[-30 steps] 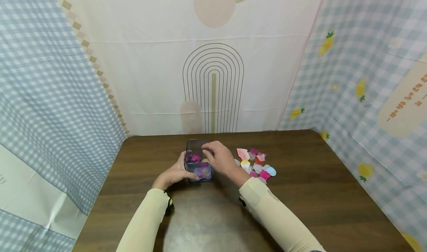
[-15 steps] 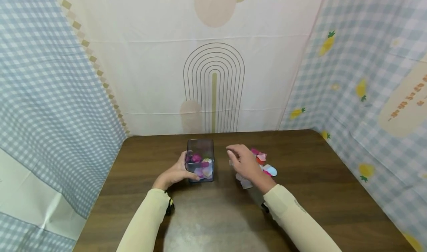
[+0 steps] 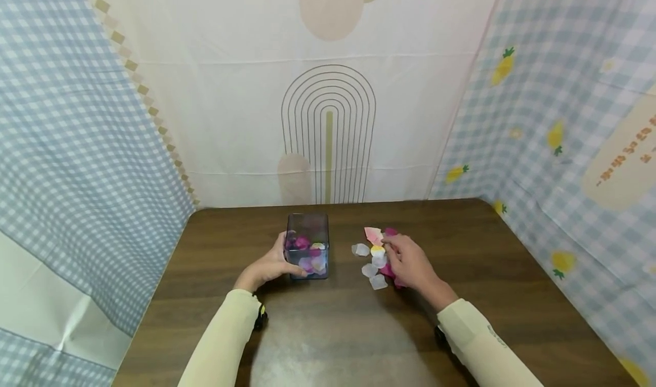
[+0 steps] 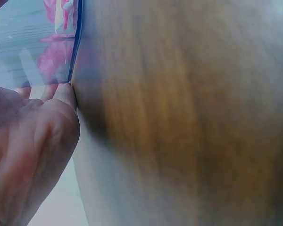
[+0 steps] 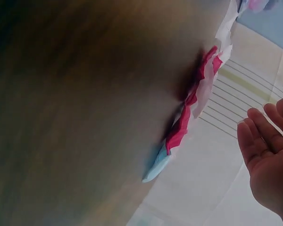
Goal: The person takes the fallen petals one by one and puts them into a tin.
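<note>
In the head view, a clear box (image 3: 307, 225) stands left of the table's middle, with several pink, white and purple petals (image 3: 303, 243) inside. My left hand (image 3: 267, 267) grips its left side, the thumb lying across the near wall. Pink petals show through the box wall (image 4: 19, 61) in the left wrist view, above the palm. To the right, my right hand (image 3: 412, 264) hovers over a scattered group of loose petals (image 3: 378, 282) and hides part of them. Its fingers (image 5: 264, 134) are loosely bent above the petals (image 5: 181, 127) in the right wrist view, with nothing visible between them.
A brown wooden table (image 3: 318, 330) bears everything. Behind it hangs a pale printed cloth (image 3: 236, 119). Blue checked cloths hang at the left (image 3: 118, 165) and the right (image 3: 543, 91).
My right hand has moved right, from over the box to the loose petals. Several white petals left of it now show. My left hand still holds the box in the same place.
</note>
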`<state>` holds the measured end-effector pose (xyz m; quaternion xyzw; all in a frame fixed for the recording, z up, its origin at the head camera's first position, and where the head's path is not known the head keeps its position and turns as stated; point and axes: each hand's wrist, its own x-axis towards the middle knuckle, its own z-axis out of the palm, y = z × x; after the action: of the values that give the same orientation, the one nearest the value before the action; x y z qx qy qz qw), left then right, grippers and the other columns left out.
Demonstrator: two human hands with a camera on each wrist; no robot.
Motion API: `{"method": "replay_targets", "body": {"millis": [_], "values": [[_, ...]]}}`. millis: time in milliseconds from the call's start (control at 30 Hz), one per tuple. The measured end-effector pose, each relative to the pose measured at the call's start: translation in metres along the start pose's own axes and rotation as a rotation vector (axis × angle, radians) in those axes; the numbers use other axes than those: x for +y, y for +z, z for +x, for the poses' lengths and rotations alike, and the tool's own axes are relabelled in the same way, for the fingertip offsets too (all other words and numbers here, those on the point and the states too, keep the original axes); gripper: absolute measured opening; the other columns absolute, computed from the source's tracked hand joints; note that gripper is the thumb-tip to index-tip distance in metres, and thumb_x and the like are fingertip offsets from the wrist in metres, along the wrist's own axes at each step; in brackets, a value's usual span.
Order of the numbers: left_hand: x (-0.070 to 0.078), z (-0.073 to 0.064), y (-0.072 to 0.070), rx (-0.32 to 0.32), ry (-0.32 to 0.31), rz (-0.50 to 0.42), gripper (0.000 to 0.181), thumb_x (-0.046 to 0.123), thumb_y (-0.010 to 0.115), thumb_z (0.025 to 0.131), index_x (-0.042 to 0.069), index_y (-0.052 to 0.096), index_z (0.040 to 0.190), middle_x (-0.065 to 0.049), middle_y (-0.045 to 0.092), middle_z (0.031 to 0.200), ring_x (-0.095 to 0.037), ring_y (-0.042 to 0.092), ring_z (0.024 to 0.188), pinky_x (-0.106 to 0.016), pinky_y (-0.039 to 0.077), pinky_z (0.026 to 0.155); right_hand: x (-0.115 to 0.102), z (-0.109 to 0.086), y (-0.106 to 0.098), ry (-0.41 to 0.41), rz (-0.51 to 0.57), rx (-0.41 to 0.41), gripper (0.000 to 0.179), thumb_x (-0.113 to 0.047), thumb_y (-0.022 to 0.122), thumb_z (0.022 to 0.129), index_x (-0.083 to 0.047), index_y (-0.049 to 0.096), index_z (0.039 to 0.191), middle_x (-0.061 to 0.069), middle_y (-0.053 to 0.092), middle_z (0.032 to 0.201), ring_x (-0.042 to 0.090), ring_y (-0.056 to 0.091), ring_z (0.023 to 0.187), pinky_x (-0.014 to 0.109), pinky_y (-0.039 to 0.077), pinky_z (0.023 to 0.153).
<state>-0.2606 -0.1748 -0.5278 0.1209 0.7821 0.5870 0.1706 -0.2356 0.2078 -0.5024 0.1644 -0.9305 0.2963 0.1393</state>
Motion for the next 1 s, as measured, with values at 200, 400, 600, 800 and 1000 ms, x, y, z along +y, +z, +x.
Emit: {"method": "replay_targets", "body": {"millis": [200, 400, 600, 800, 1000], "values": [[-0.0008, 0.0010, 0.0000, 0.003, 0.003, 0.003, 0.125, 0.013, 0.097, 0.072, 0.010, 0.013, 0.165, -0.019, 0.045, 0.159, -0.037, 0.042, 0.150, -0.062, 0.019, 0.132, 0.0015, 0.0006, -0.0013, -0.009, 0.006, -0.006, 0.026, -0.011, 0.067, 0.102, -0.004, 0.075, 0.126, 0.017, 0.076, 0.121, 0.033, 0.068, 0.107, 0.057, 0.059, 0.098], [0.0000, -0.0005, 0.0010, -0.002, -0.007, -0.006, 0.126, 0.012, 0.096, 0.073, 0.013, 0.012, 0.166, -0.018, 0.044, 0.160, -0.036, 0.042, 0.150, -0.060, 0.019, 0.133, 0.0056, 0.0006, 0.0030, -0.023, -0.007, -0.021, 0.023, -0.009, 0.069, 0.101, -0.004, 0.076, 0.122, 0.014, 0.077, 0.119, 0.031, 0.070, 0.107, 0.060, 0.052, 0.110], [-0.0003, -0.0001, -0.0004, 0.003, 0.001, -0.002, 0.126, 0.013, 0.096, 0.073, 0.012, 0.012, 0.166, -0.019, 0.047, 0.158, -0.037, 0.043, 0.150, -0.061, 0.019, 0.132, 0.0052, 0.0034, 0.0043, -0.006, 0.006, -0.052, 0.026, -0.010, 0.071, 0.100, -0.005, 0.074, 0.124, 0.014, 0.077, 0.120, 0.035, 0.071, 0.111, 0.066, 0.038, 0.123], [-0.0008, -0.0011, -0.0006, -0.002, -0.019, 0.006, 0.127, 0.016, 0.097, 0.073, 0.013, 0.011, 0.166, -0.019, 0.044, 0.160, -0.038, 0.039, 0.152, -0.063, 0.017, 0.132, 0.0046, 0.0018, 0.0027, 0.003, -0.024, -0.083, 0.026, -0.010, 0.073, 0.098, -0.006, 0.075, 0.124, 0.013, 0.077, 0.121, 0.027, 0.069, 0.096, 0.057, 0.058, 0.102], [-0.0003, -0.0009, -0.0011, -0.001, -0.017, 0.012, 0.127, 0.016, 0.097, 0.072, 0.013, 0.011, 0.167, -0.019, 0.044, 0.160, -0.038, 0.038, 0.153, -0.063, 0.016, 0.133, 0.0012, 0.0021, 0.0009, 0.013, -0.038, -0.122, 0.027, -0.010, 0.074, 0.097, -0.004, 0.076, 0.124, 0.017, 0.074, 0.134, 0.030, 0.071, 0.102, 0.057, 0.059, 0.098]]}}
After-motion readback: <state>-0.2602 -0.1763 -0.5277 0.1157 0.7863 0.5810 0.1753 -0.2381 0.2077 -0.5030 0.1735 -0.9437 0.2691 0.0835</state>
